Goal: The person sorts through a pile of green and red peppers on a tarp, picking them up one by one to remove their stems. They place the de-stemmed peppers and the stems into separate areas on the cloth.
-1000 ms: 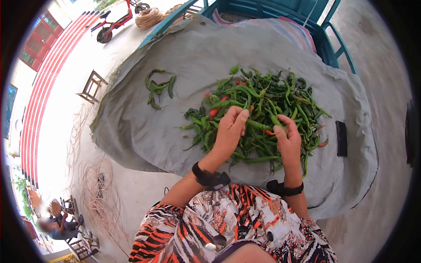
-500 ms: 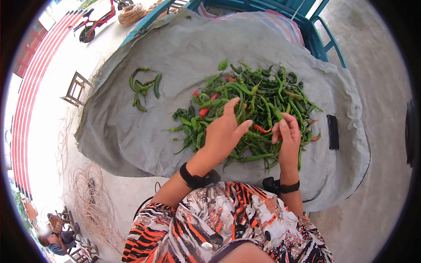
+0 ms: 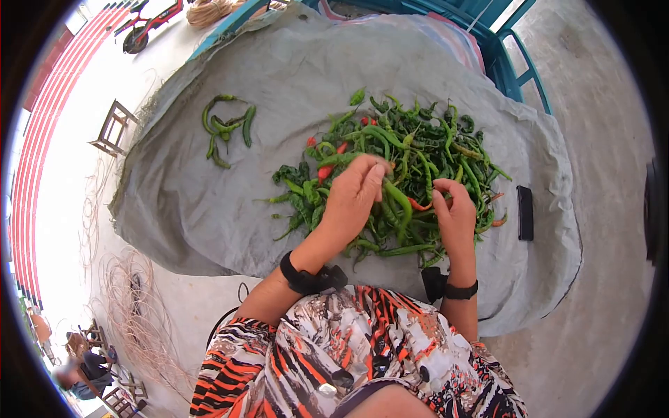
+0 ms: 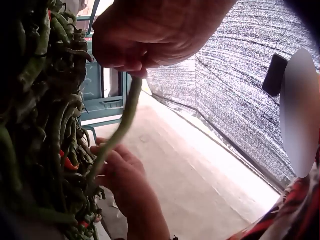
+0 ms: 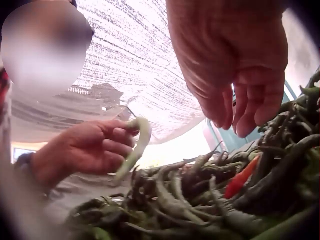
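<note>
My left hand (image 3: 352,200) pinches one end of a long green pepper (image 3: 400,203) over the pile of peppers (image 3: 446,143). In the left wrist view this pepper (image 4: 125,117) hangs down from the fingertips of the left hand (image 4: 155,32). To its right, my right hand (image 3: 457,219) hovers at the near side of the pile, fingers loosely bent and holding nothing; the right wrist view shows a gap between thumb and fingers of that hand (image 5: 237,70). Mostly green, the pile has a few red peppers (image 3: 325,171) among it.
A small group of green peppers (image 3: 247,127) lies apart on the left of the grey cloth (image 3: 293,76). A black phone-like object (image 3: 525,213) is on the right. Beyond are a blue metal frame (image 3: 519,52), a stool (image 3: 113,128) and a seated person (image 3: 94,369).
The left hand was spread with nothing in it half a second ago and now pinches a pepper. The right hand, which held a green pepper, has let go. The head view has shifted slightly.
</note>
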`<state>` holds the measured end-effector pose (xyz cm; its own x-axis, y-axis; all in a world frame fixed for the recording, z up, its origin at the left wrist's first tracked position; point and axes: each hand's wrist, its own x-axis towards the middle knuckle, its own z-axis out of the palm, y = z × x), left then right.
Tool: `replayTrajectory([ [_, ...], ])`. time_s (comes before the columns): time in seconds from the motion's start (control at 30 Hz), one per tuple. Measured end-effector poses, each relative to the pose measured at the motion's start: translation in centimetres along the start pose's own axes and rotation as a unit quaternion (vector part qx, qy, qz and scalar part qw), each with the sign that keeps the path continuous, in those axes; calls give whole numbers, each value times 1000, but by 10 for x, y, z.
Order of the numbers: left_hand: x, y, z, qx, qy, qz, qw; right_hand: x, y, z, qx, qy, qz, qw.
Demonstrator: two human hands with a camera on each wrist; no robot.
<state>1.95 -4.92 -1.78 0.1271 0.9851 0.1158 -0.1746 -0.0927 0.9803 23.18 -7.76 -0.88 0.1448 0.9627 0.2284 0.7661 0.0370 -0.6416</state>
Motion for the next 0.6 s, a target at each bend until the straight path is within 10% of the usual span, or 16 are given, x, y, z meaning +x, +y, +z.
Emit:
replayTrajectory([
  [0.13, -1, -5, 2, 4, 50, -11, 999, -2, 7, 13, -256, -39, -31, 965],
  [0.37, -14, -22, 16, 63, -82, 8, 995, 10, 12, 14, -276, -91, -1, 957],
  [0.53, -20, -20, 20, 82, -108, 17, 991, -1, 7, 0, 98, 27, 114, 988],
  [0.6, -21, -22, 22, 79, -130, 13, 988, -13, 13, 1, 216, 107, 35, 970],
])
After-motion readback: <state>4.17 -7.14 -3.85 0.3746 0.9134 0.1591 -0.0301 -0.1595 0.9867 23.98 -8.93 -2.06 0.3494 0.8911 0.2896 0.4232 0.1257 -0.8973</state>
